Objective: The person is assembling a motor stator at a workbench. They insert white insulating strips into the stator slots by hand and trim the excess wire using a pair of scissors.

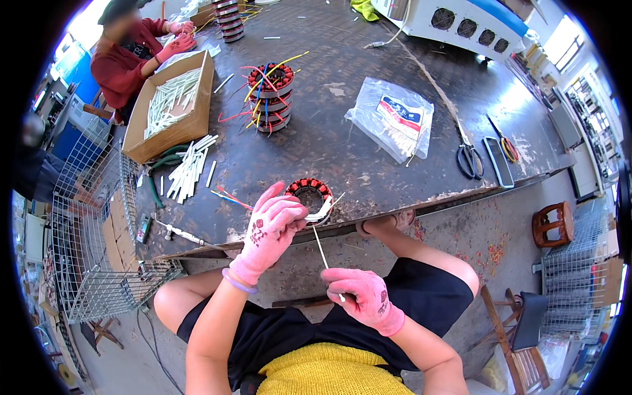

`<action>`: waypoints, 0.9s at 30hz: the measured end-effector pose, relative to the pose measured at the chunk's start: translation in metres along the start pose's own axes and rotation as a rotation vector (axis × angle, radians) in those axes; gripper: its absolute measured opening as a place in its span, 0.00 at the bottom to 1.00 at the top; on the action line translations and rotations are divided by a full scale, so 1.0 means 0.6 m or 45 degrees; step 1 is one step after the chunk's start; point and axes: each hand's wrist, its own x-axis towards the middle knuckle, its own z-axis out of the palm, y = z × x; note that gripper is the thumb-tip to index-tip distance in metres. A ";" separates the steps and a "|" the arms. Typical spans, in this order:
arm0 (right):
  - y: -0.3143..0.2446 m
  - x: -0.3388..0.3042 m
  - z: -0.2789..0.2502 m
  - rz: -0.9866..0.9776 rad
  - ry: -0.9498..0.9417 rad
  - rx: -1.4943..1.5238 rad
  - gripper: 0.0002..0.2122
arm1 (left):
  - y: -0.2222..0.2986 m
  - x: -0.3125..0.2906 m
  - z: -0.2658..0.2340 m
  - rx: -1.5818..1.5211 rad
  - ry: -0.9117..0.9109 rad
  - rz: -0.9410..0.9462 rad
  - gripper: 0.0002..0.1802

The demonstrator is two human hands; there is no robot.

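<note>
A motor stator ring (308,186) with red insulation and dark copper windings lies at the table's near edge. My left hand (268,232), in a pink glove, is closed at its near left side, fingertips pressed together on it. Blue, red and yellow lead wires (232,199) stick out left of the ring. A thin white cord (320,247) runs taut from the ring's near side down to my right hand (361,297). That hand, also pink-gloved, is closed around the cord, and a short white end shows below its fingers. White lacing (322,214) lies along the ring's near right rim.
A stack of wired stators (271,99) stands farther back. Left are white sleeves (191,168), a cardboard box (205,99) and pliers (158,187). Right lie a plastic bag (368,108), scissors (469,160), snips (507,146) and a phone-shaped object (498,162). A co-worker (131,56) sits far left.
</note>
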 end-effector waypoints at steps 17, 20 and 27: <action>0.058 0.079 0.046 0.128 0.327 -0.185 0.11 | 0.017 -0.004 -0.003 0.105 -0.170 -0.255 0.11; 0.059 0.084 0.053 0.309 0.300 0.116 0.09 | 0.008 -0.007 -0.010 0.074 -0.267 -0.239 0.16; 0.070 0.083 0.055 0.586 0.282 0.720 0.08 | 0.008 -0.006 -0.006 -0.081 -0.199 -0.222 0.21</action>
